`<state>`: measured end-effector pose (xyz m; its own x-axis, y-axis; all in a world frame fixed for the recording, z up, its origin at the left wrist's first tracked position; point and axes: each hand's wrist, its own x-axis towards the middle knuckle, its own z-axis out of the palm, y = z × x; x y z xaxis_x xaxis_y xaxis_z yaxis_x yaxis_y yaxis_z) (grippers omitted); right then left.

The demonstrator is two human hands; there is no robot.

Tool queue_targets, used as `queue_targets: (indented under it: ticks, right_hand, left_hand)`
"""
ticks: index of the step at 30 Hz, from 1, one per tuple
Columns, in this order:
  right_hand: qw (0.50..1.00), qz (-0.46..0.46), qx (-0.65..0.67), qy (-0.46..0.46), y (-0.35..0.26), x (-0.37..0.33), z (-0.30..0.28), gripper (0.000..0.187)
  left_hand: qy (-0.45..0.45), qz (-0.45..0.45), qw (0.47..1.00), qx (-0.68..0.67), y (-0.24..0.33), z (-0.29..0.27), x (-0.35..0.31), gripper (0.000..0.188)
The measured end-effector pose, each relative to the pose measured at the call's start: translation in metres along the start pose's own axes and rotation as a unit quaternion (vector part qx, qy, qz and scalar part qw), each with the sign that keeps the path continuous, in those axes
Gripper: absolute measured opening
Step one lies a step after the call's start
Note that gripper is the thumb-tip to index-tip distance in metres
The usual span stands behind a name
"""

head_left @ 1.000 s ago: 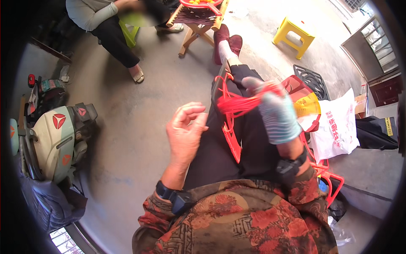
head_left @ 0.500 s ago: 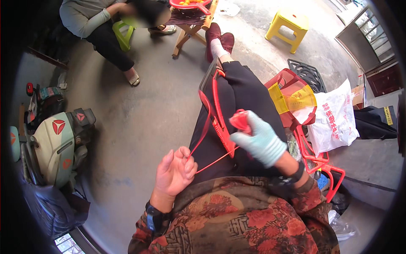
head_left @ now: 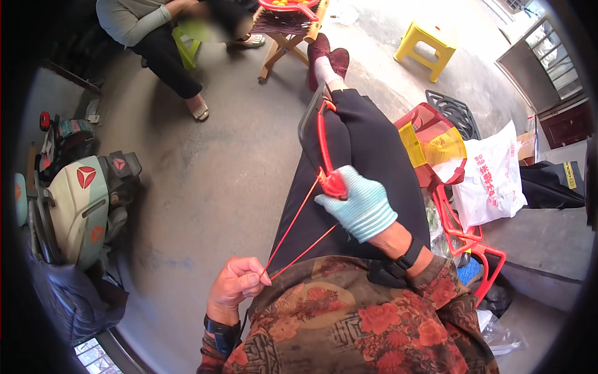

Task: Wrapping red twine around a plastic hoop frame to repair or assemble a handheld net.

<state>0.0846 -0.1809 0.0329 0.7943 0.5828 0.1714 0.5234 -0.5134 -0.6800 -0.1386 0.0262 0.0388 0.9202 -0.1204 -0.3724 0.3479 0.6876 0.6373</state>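
Across my lap lies a dark frame (head_left: 305, 121) whose near side is wrapped in red strip (head_left: 323, 140). My right hand (head_left: 364, 206), in a pale blue glove with white stripes, closes round a red bundle of cord (head_left: 334, 183) against the wrapped side. My bare left hand (head_left: 240, 282) is low and to the left, fingers pinched on a thin red cord (head_left: 291, 229). One taut length runs from this pinch up to the wrapping, and another goes toward the gloved hand. The palm hides part of the bundle.
To my right are a red and yellow bag (head_left: 436, 146), a white plastic bag (head_left: 489, 177) and red frames (head_left: 492, 265). A yellow stool (head_left: 427, 47) stands farther off. A seated person (head_left: 165, 59) is at far left, beside a folding table (head_left: 283, 28). A pale scooter (head_left: 84, 206) stands left.
My left hand has drawn down and left, closing into a pinch, and the slack red loop is now taut. The gloved hand has shifted left with the bundle, against the wrapped side.
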Motion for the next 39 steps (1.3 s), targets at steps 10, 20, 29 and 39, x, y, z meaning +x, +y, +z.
queue_targets:
  ticks: [10, 20, 29, 39]
  right_hand:
    - [0.983, 0.043, 0.135, 0.114, 0.009, 0.047, -0.043, 0.021]
    - [0.942, 0.080, 0.279, -0.166, -0.001, 0.054, -0.034, 0.029]
    - [0.968, -0.227, -0.083, 0.065, -0.030, 0.065, -0.058, 0.083]
    - [0.832, -0.149, 0.461, -0.270, -0.034, -0.005, -0.092, 0.012]
  left_hand:
    - [-0.006, 0.280, 0.960, 0.003, 0.066, 0.070, 0.127, 0.037]
    - [0.091, 0.105, 0.990, 0.038, 0.019, 0.044, 0.172, 0.027]
    - [-0.097, 0.176, 0.977, -0.067, 0.079, 0.052, 0.095, 0.029]
    - [0.212, 0.187, 0.947, 0.154, 0.075, 0.034, 0.071, 0.017]
